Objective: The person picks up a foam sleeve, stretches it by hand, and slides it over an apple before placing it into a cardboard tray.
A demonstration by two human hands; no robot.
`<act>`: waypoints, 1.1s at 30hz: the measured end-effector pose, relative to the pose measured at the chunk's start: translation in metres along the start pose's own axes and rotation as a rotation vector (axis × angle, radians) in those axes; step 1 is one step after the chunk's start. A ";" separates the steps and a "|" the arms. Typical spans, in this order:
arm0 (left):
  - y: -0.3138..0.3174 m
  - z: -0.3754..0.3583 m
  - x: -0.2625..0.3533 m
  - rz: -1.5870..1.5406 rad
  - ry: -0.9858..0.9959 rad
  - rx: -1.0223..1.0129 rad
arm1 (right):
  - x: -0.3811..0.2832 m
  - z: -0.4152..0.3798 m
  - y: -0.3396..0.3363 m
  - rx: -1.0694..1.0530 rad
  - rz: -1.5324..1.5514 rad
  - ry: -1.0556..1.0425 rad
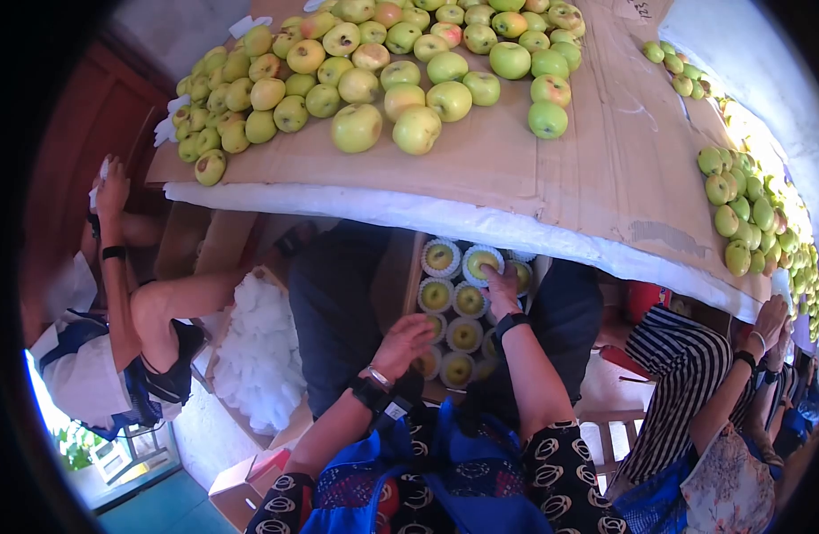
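Between my knees stands a cardboard box (412,271) holding rows of yellow-green apples, each in a white foam net. At its far side my right hand (505,292) grips a netted apple (480,262), thumb on top of it; some of the fingers are hidden. My left hand (404,345) hovers over the near left part of the box with loosely bent fingers and nothing visible in them. Close to it lie a netted apple (435,295) and another netted apple (463,335).
A cardboard-covered table (596,191) with a white padded edge overhangs the box. Many loose apples (356,127) lie on it, with more apples (738,214) at the right. White foam nets (260,343) fill a carton at my left. People sit on both sides.
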State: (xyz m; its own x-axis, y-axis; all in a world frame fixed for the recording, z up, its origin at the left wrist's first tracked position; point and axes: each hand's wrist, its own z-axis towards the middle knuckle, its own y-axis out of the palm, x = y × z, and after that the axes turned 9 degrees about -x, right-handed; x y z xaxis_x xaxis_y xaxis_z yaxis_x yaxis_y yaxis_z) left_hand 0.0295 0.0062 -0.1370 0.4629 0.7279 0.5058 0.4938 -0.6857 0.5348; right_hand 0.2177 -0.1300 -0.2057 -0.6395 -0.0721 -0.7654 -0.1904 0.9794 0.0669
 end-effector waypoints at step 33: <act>-0.204 -0.080 0.040 1.566 0.680 0.758 | -0.010 -0.204 0.039 -1.039 -0.130 0.091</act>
State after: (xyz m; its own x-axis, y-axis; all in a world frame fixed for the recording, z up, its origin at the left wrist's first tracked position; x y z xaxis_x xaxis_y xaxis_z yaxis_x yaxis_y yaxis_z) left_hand -0.1119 0.1752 -0.1717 0.5206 -0.7385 0.4286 0.2337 -0.3596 -0.9034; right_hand 0.0650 -0.1297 -0.0648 -0.6135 -0.2217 -0.7579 -0.7797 0.3223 0.5368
